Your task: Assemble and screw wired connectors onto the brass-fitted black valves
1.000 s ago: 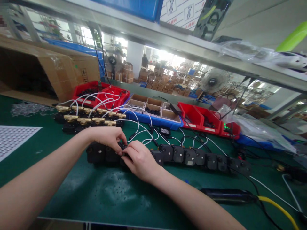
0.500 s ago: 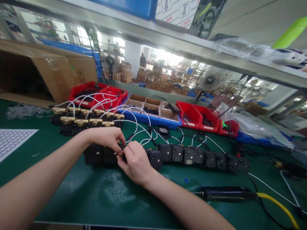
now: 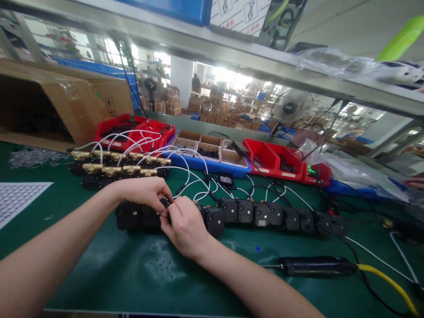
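Observation:
A row of black box-shaped units (image 3: 244,211) with round silver screws lies across the green bench. At the left part of this row, my left hand (image 3: 149,193) bends down from above, thumb and fingers pinched together. My right hand (image 3: 186,224) meets it there, its fingers curled and closed against the same spot. What the fingertips hold is hidden between the two hands; a small dark part shows there. Behind my left hand stand more black units with brass fittings (image 3: 111,170) on top, and white cables arch from them.
An electric screwdriver (image 3: 318,266) with a yellow cord lies at front right. Red bins (image 3: 274,160) and a blue divided tray (image 3: 228,168) of small parts line the back. A cardboard box (image 3: 89,104) stands left, a sheet of paper (image 3: 23,196) nearer. Another person's hand (image 3: 415,182) shows at far right.
Both hands stay at the same spot with only slight finger movement. The view has shifted a little. At the far right another person's hand has come into sight.

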`<control>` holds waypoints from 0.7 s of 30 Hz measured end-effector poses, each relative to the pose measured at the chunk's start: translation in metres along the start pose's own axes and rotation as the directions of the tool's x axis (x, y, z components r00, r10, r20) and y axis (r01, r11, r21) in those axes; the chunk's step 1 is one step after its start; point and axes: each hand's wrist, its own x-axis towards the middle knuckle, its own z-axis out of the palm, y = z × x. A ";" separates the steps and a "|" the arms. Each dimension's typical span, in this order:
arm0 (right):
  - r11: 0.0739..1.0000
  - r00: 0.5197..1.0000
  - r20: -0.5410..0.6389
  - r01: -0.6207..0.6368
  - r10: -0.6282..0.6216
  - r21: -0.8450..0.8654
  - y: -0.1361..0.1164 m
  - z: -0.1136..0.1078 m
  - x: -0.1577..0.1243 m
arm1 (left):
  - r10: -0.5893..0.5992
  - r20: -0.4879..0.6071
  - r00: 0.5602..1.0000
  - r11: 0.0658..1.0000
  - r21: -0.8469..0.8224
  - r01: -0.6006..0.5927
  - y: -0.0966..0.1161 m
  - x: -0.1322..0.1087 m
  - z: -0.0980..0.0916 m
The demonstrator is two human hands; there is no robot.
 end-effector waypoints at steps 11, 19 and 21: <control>1.000 0.999 0.046 -0.010 0.009 0.013 -0.003 -0.005 -0.001 | -0.004 -0.001 1.000 1.000 0.018 0.004 0.003 0.001 -0.001; 0.999 0.998 0.052 -0.041 0.040 0.021 -0.005 -0.010 -0.001 | -0.015 0.001 1.000 0.999 0.029 0.015 0.005 0.002 -0.001; 0.996 0.995 0.082 -0.060 0.054 0.065 -0.005 -0.011 0.000 | -0.012 -0.001 1.000 0.999 0.029 0.012 0.006 0.002 -0.001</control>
